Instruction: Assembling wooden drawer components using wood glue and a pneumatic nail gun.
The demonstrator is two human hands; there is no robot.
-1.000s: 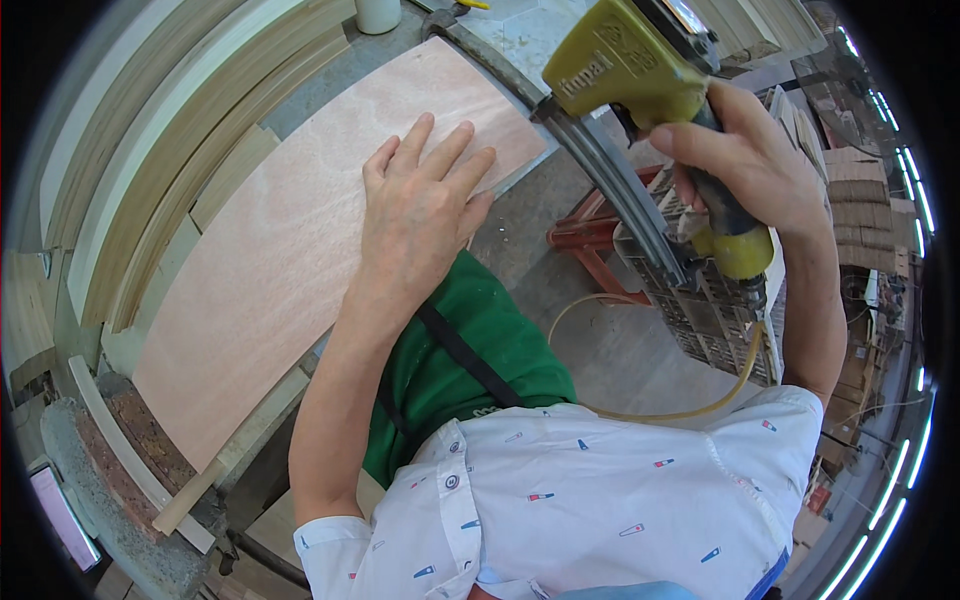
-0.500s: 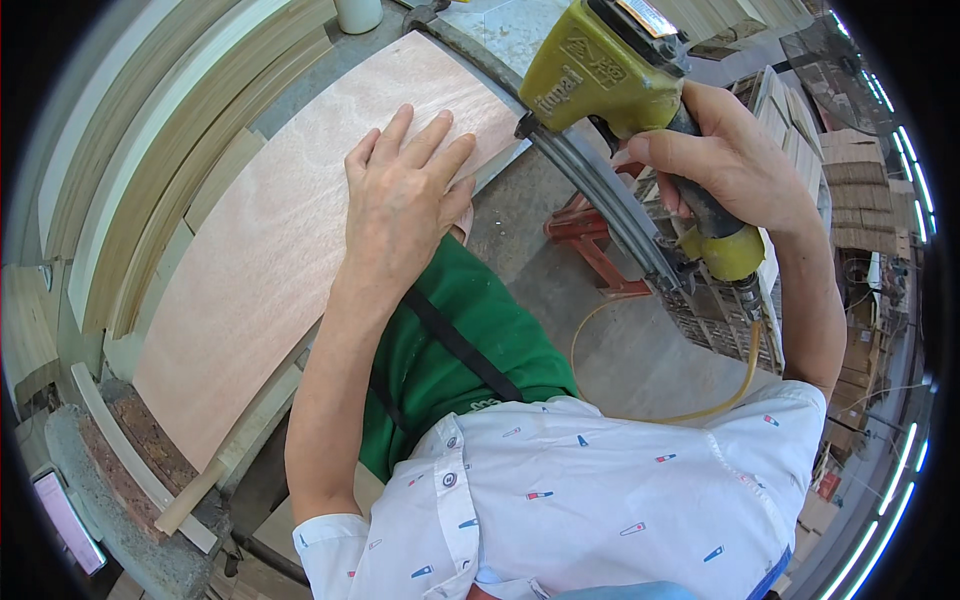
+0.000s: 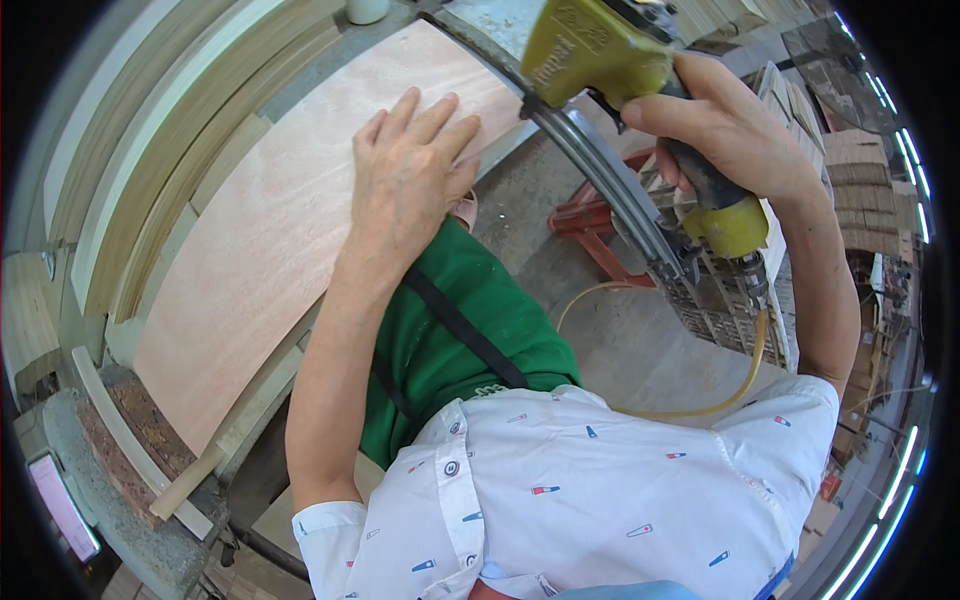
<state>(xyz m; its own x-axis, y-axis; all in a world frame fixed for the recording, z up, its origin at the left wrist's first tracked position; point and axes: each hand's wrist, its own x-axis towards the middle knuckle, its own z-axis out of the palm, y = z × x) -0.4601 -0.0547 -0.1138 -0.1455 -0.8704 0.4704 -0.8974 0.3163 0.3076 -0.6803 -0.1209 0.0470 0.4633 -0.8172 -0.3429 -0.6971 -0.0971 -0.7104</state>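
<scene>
Pressing left grip point(image 3: 402, 190) flat on plywood panel point(image 3: 270, 250), with fingers apart, presumably to stop sliding on the counter point(image 3: 305, 86). Clamping right grip point(image 3: 735, 130) round nail gun point(image 3: 600, 50) by its handle, near panel's upper-right end, probably to carry its weight.

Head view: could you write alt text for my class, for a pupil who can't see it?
A person holds an olive-green air nailer with a yellow hose in the right grip, the left grip spread on a pale wooden panel. Curved wooden strips lie left of the panel.
</scene>
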